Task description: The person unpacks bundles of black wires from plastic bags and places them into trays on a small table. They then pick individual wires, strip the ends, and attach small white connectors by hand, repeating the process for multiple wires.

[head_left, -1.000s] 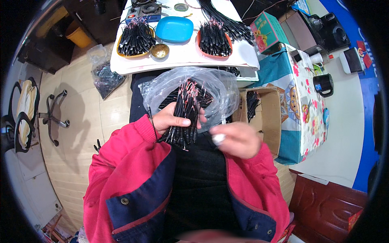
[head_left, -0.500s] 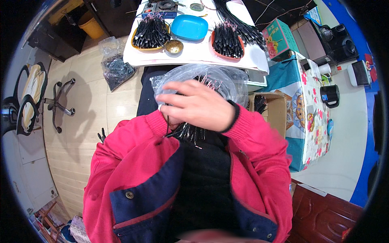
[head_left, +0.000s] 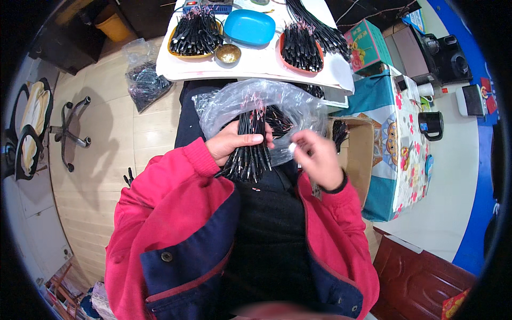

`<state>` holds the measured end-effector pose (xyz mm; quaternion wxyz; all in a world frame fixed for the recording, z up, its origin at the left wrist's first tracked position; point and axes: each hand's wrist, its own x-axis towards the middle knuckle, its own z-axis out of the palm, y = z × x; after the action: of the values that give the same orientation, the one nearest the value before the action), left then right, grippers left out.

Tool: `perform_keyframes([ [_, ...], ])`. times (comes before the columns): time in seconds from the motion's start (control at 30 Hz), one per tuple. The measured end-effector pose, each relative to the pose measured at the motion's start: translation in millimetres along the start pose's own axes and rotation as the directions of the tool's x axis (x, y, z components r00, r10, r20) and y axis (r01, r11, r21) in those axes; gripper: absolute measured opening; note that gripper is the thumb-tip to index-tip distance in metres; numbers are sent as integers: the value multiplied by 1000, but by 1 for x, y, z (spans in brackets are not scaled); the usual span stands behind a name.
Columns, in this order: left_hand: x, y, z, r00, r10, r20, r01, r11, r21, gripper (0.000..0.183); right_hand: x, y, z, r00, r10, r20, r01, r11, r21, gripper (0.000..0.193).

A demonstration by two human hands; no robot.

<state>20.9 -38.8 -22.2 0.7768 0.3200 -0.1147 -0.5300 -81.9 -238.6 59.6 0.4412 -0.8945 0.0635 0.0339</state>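
A thick bundle of short black cables (head_left: 250, 125) stands upright in my left hand (head_left: 234, 141), whose thumb lies across the front. Pinkish bare wire ends stick up at the bundle's top, and black plug ends fan out below. Beside it to the right is my right hand (head_left: 320, 160), apart from the bundle. Its fingers are curled and blurred, with a small white patch (head_left: 292, 148) at a fingertip that I cannot make out. Behind the bundle, a clear plastic bag (head_left: 213, 109) lies open on my lap, with more black cables (head_left: 278, 121) inside.
On the white table (head_left: 242, 70) ahead are a yellow-rimmed tray (head_left: 172, 49) and a red tray (head_left: 304, 73) of cables, a blue tray (head_left: 249, 28) and a small metal bowl (head_left: 228, 54). To my right stands a cardboard box (head_left: 358, 160); a bag of cables (head_left: 148, 85) sits on the floor.
My right hand has moved right, off the cable bundle it was covering. The bundle now shows upright in my left hand, and the view has shifted slightly.
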Motion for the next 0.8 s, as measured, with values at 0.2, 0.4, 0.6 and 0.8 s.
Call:
perform_keyframes([
  [0.2,3,-1,3,997,-38,-69,43,997,67,24,-12,10,36,935,-348,62,353,911,-212,19],
  [0.4,2,1,4,991,-11,-136,18,999,48,20,-16,-21,20,767,-579,277,612,789,-46,41],
  [0.6,2,0,4,995,1,-102,6,997,75,21,0,-22,44,647,-698,307,699,704,126,26],
  [0.8,-2,1,4,994,7,-113,1,998,67,25,7,-7,11,932,-362,-20,322,800,507,9],
])
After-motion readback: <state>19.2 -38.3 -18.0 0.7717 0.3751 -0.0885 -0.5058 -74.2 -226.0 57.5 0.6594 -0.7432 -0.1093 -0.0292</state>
